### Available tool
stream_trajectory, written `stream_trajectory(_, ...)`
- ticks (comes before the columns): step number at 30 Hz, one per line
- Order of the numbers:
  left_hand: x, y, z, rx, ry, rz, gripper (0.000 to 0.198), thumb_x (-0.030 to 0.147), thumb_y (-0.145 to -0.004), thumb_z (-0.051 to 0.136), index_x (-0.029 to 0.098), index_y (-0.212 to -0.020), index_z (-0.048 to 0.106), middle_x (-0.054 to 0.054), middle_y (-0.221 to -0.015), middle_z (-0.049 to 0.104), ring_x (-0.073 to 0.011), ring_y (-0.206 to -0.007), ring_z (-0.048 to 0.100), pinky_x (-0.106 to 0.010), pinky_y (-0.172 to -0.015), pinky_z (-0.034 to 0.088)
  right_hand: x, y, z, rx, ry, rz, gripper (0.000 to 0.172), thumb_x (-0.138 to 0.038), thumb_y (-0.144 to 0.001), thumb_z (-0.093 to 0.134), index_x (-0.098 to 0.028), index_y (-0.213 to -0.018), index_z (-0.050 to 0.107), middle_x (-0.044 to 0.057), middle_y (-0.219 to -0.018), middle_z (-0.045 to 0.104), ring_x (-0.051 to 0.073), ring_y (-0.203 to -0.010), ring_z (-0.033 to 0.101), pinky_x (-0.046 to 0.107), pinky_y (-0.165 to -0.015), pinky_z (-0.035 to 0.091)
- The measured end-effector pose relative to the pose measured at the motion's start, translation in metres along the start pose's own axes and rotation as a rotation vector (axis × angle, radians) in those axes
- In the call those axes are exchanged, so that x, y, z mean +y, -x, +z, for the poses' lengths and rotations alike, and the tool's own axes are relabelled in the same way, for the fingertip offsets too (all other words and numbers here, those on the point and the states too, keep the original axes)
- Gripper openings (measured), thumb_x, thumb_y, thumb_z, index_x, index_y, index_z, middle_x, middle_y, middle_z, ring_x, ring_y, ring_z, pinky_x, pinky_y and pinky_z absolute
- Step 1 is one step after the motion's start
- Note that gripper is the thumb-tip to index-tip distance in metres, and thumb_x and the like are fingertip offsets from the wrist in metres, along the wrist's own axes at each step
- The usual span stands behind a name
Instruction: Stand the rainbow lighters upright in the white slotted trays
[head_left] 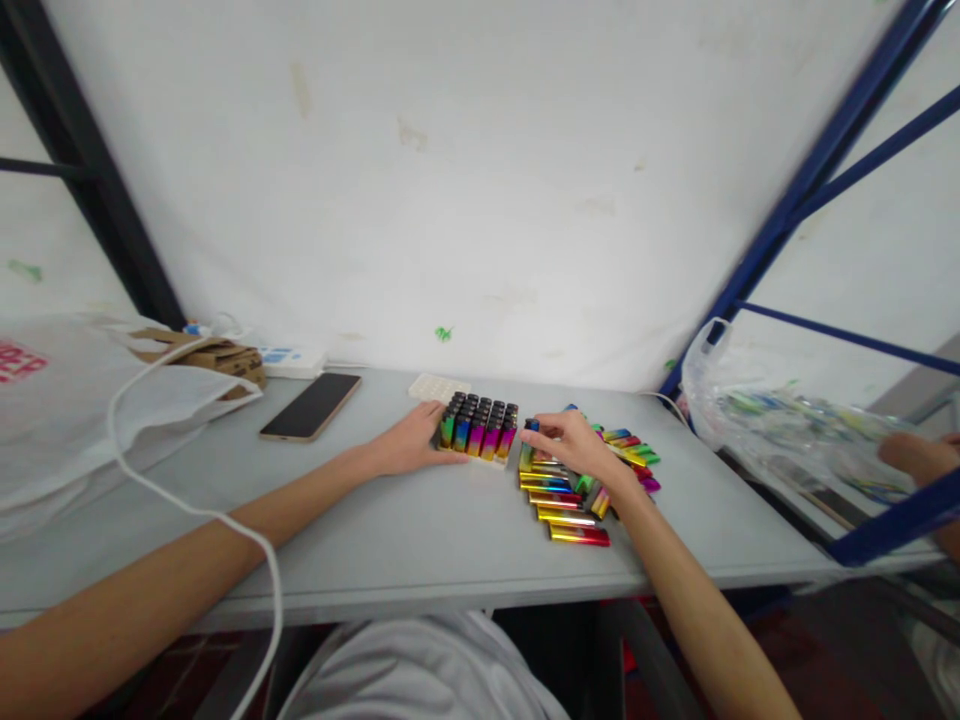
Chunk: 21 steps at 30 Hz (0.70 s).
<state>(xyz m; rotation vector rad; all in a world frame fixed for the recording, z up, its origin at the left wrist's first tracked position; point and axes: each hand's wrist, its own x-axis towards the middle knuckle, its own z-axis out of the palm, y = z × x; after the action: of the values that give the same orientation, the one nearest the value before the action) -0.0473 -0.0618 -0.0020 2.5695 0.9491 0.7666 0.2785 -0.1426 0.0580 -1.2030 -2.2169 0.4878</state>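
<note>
A white tray (437, 386) on the grey table (420, 540) holds several upright rainbow-coloured lighters (480, 425) with black tops. My left hand (411, 440) rests flat against the tray's left side, fingers together and touching the lighters. My right hand (574, 444) pinches one lighter by its blue-black top just right of the tray. Under and beside that hand lies a pile of several loose lighters (570, 500), on their sides.
A phone (311, 405) lies face up at the left, beside a white bag (67, 400) with a cable (187, 510), a cardboard box (210, 352) and a power strip (289, 360). A clear plastic bag (780, 420) sits right, behind blue frame bars (825, 150). Another person's hand (919, 455) shows far right.
</note>
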Motion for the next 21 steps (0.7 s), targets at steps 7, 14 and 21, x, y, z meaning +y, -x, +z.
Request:
stream_trajectory(7, 0.004, 0.001, -0.002, -0.010, 0.002, -0.017, 0.088, 0.082, -0.082, 0.078, 0.020, -0.143, 0.066, -0.018, -0.140, 0.070, -0.0408, -0.135, 0.062, -0.056, -0.123, 0.047, -0.006, 0.001, 0.007, -0.091, -0.066, -0.008, 0.056, -0.066, -0.104, 0.062, -0.019, -0.078, 0.078, 0.005, -0.074, 0.081, 0.019, -0.063, 0.067, 0.029, -0.063, 0.044)
stream_trajectory(14, 0.004, 0.002, -0.001, 0.005, 0.000, -0.027, 0.091, 0.082, -0.082, 0.078, 0.019, -0.146, 0.065, -0.017, -0.141, 0.070, -0.0419, -0.136, 0.062, -0.055, -0.123, 0.048, -0.003, -0.012, 0.028, 0.008, 0.249, -0.052, 0.055, -0.065, -0.101, 0.070, -0.022, -0.068, 0.075, 0.005, -0.059, 0.069, 0.017, -0.053, 0.052, 0.031, -0.060, 0.031)
stream_trajectory(21, -0.002, -0.001, -0.003, 0.039, -0.119, 0.005, 0.094, 0.081, -0.081, 0.081, 0.018, -0.148, 0.063, -0.020, -0.164, 0.051, -0.0442, -0.158, 0.042, -0.056, -0.134, 0.035, 0.010, -0.004, 0.000, 0.114, 0.152, 0.028, 0.069, -0.072, -0.108, 0.050, -0.020, -0.067, 0.072, 0.002, -0.057, 0.068, 0.016, -0.054, 0.055, 0.029, -0.064, 0.037)
